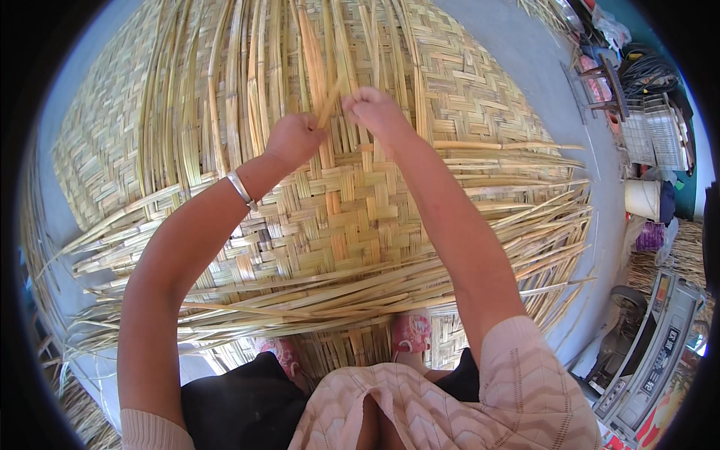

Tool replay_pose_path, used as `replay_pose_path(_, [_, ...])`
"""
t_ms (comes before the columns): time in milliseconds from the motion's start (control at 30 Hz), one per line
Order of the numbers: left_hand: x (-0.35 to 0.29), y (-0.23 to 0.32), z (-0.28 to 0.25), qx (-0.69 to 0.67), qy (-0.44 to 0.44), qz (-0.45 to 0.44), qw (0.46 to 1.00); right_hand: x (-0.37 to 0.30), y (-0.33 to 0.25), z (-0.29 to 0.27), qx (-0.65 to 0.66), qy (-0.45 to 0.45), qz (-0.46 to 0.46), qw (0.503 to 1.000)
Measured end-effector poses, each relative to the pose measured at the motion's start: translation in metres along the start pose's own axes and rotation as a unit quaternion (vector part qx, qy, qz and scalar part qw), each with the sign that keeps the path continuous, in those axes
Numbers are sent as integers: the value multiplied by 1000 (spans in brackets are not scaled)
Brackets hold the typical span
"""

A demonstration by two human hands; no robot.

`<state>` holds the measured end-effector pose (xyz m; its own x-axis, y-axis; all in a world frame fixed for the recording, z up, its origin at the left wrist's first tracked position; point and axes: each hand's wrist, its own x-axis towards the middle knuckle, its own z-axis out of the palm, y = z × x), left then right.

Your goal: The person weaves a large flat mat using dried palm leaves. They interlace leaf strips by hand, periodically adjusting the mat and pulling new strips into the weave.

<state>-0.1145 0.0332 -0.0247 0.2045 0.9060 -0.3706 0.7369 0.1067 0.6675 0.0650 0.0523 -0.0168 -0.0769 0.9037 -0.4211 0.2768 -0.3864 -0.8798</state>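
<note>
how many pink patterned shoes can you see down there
2: the left shoe and the right shoe, apart in the lower middle, just below the loose strips; both are partly hidden.

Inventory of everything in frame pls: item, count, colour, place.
Large woven mat of flat plant strips: 1, tan-green, under the hands
Long flat loose strips: many, straw-yellow, lengthwise at top, crosswise below
Thin flat strip: 1, pale yellow, at left hand
Smooth floor: 1, grey, around mat
Wooden stool: 1, dark brown, upper right
Coiled cable or hose: count unclear, black, upper right
Round bucket: 1, white, right
Vehicle body: 1, grey, lower right
Other right-edge clutter: too small to tell
Patterned shoes: 2, pink-red, lower centre
Bracelet: 1, silver, left wrist
Zigzag-patterned top: 1, pale pink, bottom
Hands: 2, bare, upper centre; right hand beside left
</note>
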Motion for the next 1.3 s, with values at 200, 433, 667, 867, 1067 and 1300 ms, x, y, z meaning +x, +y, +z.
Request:
replay_pose_path(200, [18,-7,4,-113,1,-54,992,55,-38,20,-435,-48,-43,898])
replay_pose_path(433, [26,-8,-2,-268,-34,-126,955,81,-43,36,-534,-47,3,844])
replay_pose_path(667, [26,-9,2,-424,-41,-166,890,81,-40,22,-281,-27,111,953])
replay_pose_path(867, [41,-9,-2,-464,-185,-160,852,64,-29,-1,-126,-45,28,991])
replay_pose_path(1067, [40,-17,-4,-452,-275,-98,843,50,-10,-17,-105,38,-32,993])
replay_pose_path(1300, [37,-22,-5,-466,-281,-76,836,38,-5,-17,-100,31,-11,994])
